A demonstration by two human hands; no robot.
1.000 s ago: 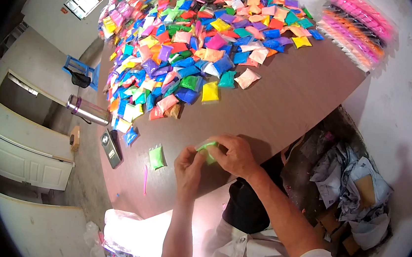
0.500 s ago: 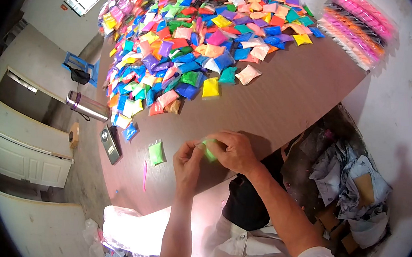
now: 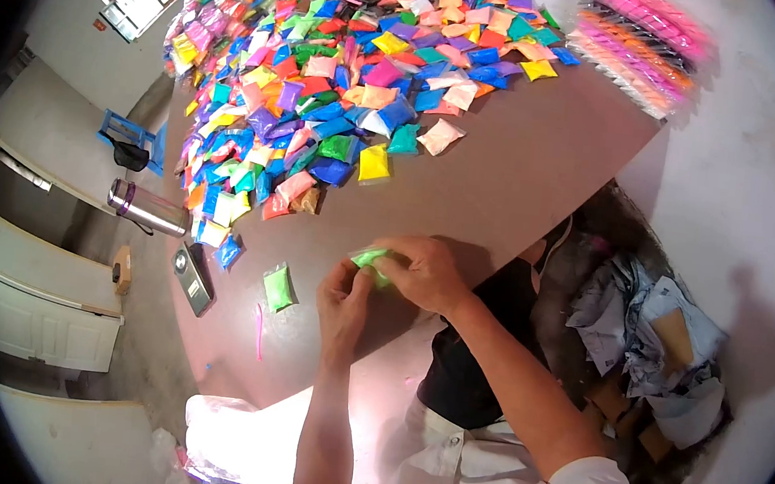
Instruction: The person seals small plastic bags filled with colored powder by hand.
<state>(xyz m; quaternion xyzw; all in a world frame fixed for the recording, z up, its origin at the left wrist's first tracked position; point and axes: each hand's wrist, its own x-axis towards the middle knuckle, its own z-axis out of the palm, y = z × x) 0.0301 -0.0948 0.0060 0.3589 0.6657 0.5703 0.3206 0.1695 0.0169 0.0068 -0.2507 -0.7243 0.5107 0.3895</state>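
Compared with half a second ago, the whole view sits further to the left, so the table (image 3: 525, 171) and everything on it have slid that way together, with their places among one another matching. The left hand (image 3: 342, 305) and the right hand (image 3: 424, 273) stay together over the near part of the table, and both grasp a small green packet (image 3: 370, 257) between thumbs and fingertips. More green now shows above the left thumb than in the earlier frame, with a clear edge along its upper left. The visible part slants from upper left down to lower right; fingers cover the rest, so I cannot tell its full long axis.

A second green packet (image 3: 277, 289) lies flat to the left of the hands, apart from them. Its long axis runs away from the person, leaning slightly left, its clear end towards the pile of coloured packets (image 3: 335, 146). Just beside it are a thin pink stick (image 3: 259, 332), roughly lengthwise to the person, and a phone (image 3: 193, 279), tilted leftward at its far end.
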